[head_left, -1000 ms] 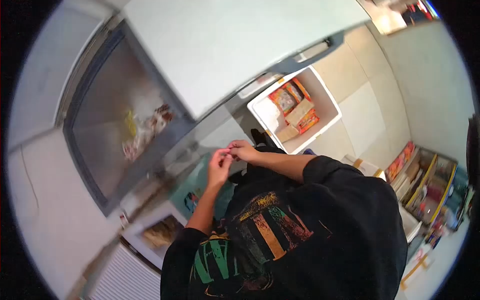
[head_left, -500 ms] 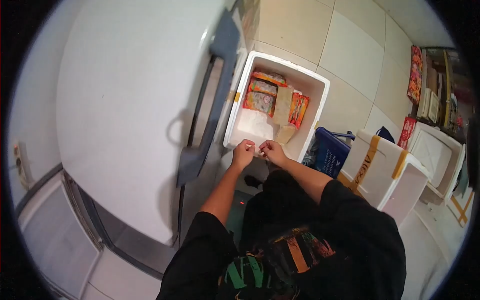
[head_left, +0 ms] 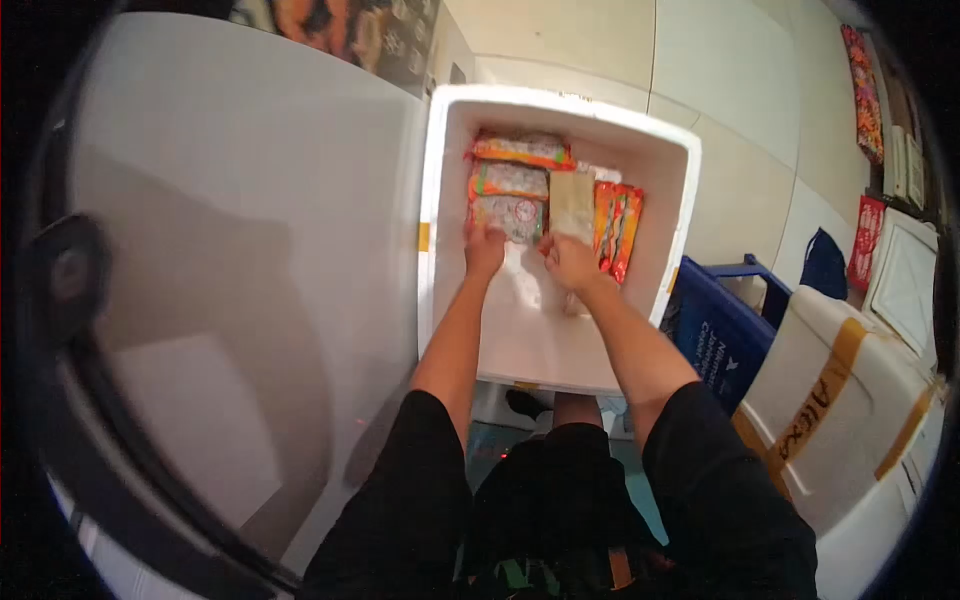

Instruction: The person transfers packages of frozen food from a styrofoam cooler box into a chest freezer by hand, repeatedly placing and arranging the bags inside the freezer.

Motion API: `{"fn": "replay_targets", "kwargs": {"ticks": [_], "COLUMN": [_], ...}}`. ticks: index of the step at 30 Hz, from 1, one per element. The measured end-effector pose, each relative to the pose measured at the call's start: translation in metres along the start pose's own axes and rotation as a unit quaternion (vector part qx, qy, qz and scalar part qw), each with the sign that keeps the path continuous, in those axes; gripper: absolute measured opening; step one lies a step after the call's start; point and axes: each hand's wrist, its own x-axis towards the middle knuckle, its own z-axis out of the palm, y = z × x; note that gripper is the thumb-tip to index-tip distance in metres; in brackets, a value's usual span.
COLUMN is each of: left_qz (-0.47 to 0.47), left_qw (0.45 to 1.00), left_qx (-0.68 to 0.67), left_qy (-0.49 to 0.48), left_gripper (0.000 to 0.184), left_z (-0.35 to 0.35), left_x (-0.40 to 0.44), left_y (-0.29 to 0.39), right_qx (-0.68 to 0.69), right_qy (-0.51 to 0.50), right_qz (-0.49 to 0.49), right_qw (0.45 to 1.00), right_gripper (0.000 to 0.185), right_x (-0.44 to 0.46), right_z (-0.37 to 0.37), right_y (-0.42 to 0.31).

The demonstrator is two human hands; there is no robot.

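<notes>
Both my hands are inside a white foam box (head_left: 432, 170), at the near end of a clear-and-orange food packet (head_left: 508, 213). My left hand (head_left: 486, 252) has its fingers bent at the packet's near left corner. At its near right corner my right hand (head_left: 572, 262) is closed, with the fingertips partly hidden. Two similar packets, the middle one (head_left: 512, 180) and the far one (head_left: 522, 148), lie behind it. A tan, flat block (head_left: 572, 198) sits just beyond my right hand. Slim red-orange packets (head_left: 622, 225) stand along the box's right side.
A large white appliance door (head_left: 250, 200) with a dark handle (head_left: 70, 270) stands close on the left. To the right are a blue bag (head_left: 715, 330) and another foam box (head_left: 840, 385) with brown tape. Tiled floor (head_left: 720, 150) lies beyond.
My hands have moved from the box's near edge, where they were close together, forward and apart to the nearest packet. My view has come closer over the box, and the appliance door has shifted in view.
</notes>
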Motion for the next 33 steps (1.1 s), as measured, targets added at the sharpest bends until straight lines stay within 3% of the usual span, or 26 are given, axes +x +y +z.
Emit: {"fn": "replay_targets", "kwargs": {"ticks": [2, 4, 5, 8, 10, 11, 13, 14, 15, 17, 21, 24, 27, 29, 33], "left_qz": [0.014, 0.099, 0.203, 0.196, 0.234, 0.232, 0.292, 0.347, 0.346, 0.361, 0.383, 0.324, 0.345, 0.362, 0.379], "left_qw": [1.0, 0.995, 0.977, 0.977, 0.93, 0.932, 0.865, 0.844, 0.846, 0.801, 0.789, 0.795, 0.761, 0.734, 0.729], "left_qx": [-0.002, 0.025, 0.056, 0.089, 0.283, 0.28, 0.407, 0.408, 0.404, 0.477, 0.478, 0.511, 0.549, 0.574, 0.567], "left_qy": [-0.005, 0.01, 0.04, 0.01, 0.019, 0.018, -0.028, -0.034, -0.036, -0.023, -0.043, -0.041, 0.02, -0.021, -0.057], "left_gripper": [0.037, 0.043, 0.045, 0.049, 0.049, 0.049, 0.047, 0.046, 0.046, 0.045, 0.036, 0.023, 0.014, 0.012, 0.012], "left_z": [0.005, 0.007, 0.009, 0.009, 0.004, 0.005, 0.005, 0.005, 0.006, 0.007, 0.021, 0.025, 0.031, 0.03, 0.021], "left_x": [0.028, 0.051, 0.062, 0.083, 0.091, 0.095, 0.103, 0.106, 0.11, 0.12, 0.134, 0.135, 0.136, 0.14, 0.137], "left_y": [0.007, 0.015, 0.018, 0.033, 0.044, 0.049, 0.053, 0.052, 0.052, 0.054, 0.052, 0.049, 0.051, 0.05, 0.05], "right_qx": [0.049, 0.068, 0.052, 0.026, 0.127, 0.123, 0.109, 0.136, 0.132, 0.196, 0.221, 0.28, 0.353, 0.477, 0.468], "right_qy": [0.005, 0.04, 0.057, 0.083, 0.086, 0.085, 0.051, 0.057, 0.056, 0.072, 0.095, 0.077, 0.078, -0.088, -0.049], "right_qz": [0.025, 0.039, 0.029, 0.029, 0.123, 0.126, 0.089, 0.069, 0.072, 0.069, 0.071, 0.094, 0.183, 0.261, 0.281], "right_qw": [0.998, 0.996, 0.997, 0.996, 0.98, 0.981, 0.989, 0.987, 0.987, 0.976, 0.968, 0.952, 0.914, 0.835, 0.837], "right_gripper": [0.028, 0.033, 0.035, 0.036, 0.035, 0.035, 0.035, 0.034, 0.034, 0.032, 0.031, 0.029, 0.033, 0.037, 0.044], "right_x": [0.025, 0.048, 0.059, 0.086, 0.099, 0.098, 0.09, 0.082, 0.073, 0.063, 0.059, 0.077, 0.088, 0.087, 0.088], "right_z": [0.007, 0.01, 0.003, -0.004, 0.004, 0.007, 0.015, 0.021, 0.023, 0.026, 0.037, 0.053, 0.055, 0.039, 0.053], "right_y": [0.014, 0.021, 0.02, 0.012, 0.004, 0.004, 0.007, 0.009, 0.013, 0.022, 0.047, 0.042, 0.025, 0.01, 0.007]}}
